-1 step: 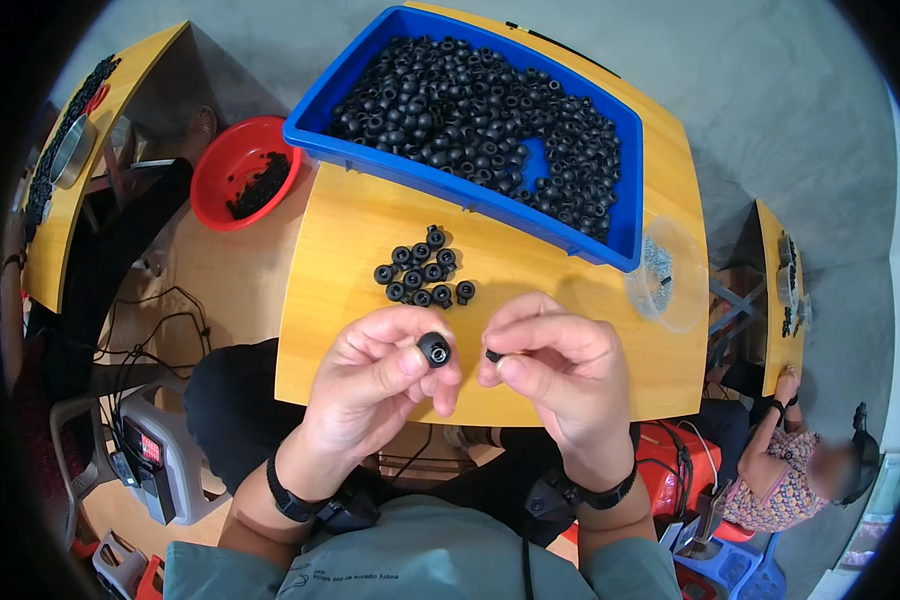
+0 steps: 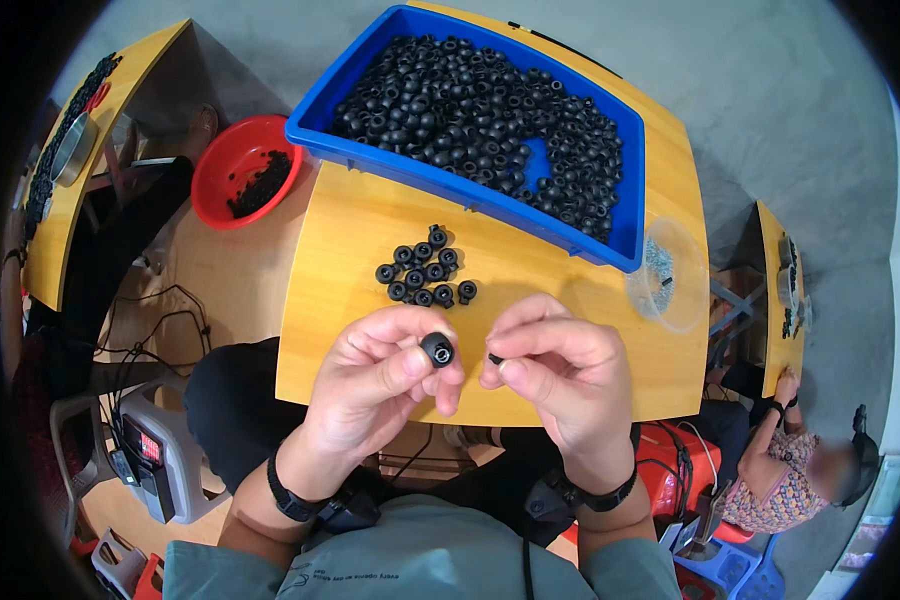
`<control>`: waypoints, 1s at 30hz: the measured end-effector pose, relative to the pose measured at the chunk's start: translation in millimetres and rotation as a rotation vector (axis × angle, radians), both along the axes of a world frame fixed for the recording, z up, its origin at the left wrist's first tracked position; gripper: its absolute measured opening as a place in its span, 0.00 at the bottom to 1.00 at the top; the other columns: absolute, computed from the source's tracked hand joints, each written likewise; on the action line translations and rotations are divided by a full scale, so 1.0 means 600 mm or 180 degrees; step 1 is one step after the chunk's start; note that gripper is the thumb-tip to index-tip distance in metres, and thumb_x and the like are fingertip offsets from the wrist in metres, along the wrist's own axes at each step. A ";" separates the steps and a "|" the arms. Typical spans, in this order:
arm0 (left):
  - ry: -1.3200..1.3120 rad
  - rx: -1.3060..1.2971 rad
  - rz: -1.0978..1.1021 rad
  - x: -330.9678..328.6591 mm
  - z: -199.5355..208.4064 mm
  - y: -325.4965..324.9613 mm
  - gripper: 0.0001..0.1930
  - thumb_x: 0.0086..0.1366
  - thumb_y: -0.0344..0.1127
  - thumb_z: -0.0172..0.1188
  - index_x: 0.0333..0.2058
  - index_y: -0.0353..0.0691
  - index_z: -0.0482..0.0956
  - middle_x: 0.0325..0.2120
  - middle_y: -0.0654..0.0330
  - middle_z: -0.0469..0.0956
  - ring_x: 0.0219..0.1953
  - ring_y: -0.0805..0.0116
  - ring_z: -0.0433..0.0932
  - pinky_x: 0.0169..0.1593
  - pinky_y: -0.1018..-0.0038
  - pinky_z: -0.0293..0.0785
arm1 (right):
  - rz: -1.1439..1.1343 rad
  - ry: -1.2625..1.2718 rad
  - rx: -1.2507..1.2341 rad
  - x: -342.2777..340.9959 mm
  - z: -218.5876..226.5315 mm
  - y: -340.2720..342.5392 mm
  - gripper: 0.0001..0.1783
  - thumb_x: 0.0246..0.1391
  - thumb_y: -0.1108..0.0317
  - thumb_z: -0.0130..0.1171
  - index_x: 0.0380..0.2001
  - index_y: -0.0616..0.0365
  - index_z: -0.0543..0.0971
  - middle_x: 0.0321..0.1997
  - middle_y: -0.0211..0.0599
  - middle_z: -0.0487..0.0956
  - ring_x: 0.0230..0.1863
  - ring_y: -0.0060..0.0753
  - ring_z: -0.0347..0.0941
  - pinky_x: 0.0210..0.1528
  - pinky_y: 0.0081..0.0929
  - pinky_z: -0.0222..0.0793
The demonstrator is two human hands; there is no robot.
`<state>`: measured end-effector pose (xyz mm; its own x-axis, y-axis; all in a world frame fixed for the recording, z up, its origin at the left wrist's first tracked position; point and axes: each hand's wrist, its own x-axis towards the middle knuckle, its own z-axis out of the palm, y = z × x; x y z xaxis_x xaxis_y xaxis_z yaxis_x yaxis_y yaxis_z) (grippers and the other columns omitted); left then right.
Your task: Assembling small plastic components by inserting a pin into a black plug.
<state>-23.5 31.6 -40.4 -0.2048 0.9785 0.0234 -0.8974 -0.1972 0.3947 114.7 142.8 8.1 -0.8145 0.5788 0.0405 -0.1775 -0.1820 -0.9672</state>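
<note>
one black ring (image 2: 437, 349) pinched in left hand (image 2: 375, 385), beside right hand (image 2: 560, 375).

Nothing is seen to change between the two pictures, which are taken at the same moment. The left hand (image 2: 380, 375) pinches the black ring (image 2: 437, 349) at the same spot above the table (image 2: 370, 230); the right hand (image 2: 560, 365) holds its small dark part (image 2: 495, 358) just beside it, as before.
</note>
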 end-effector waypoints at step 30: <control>0.1817 0.0021 0.0607 -0.001 0.013 -0.023 0.11 0.56 0.21 0.59 0.40 0.28 0.75 0.30 0.56 0.77 0.32 0.73 0.77 0.37 0.79 0.74 | -0.0301 0.0009 0.1700 -0.016 0.012 -0.020 0.10 0.36 0.75 0.69 0.23 0.56 0.77 0.25 0.33 0.79 0.25 0.29 0.76 0.24 0.19 0.69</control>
<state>-24.2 18.1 -32.9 -0.3299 0.9253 0.1873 -0.4924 -0.3379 0.8021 104.9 130.8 15.5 -0.7592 0.5480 0.3512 -0.1720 0.3515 -0.9202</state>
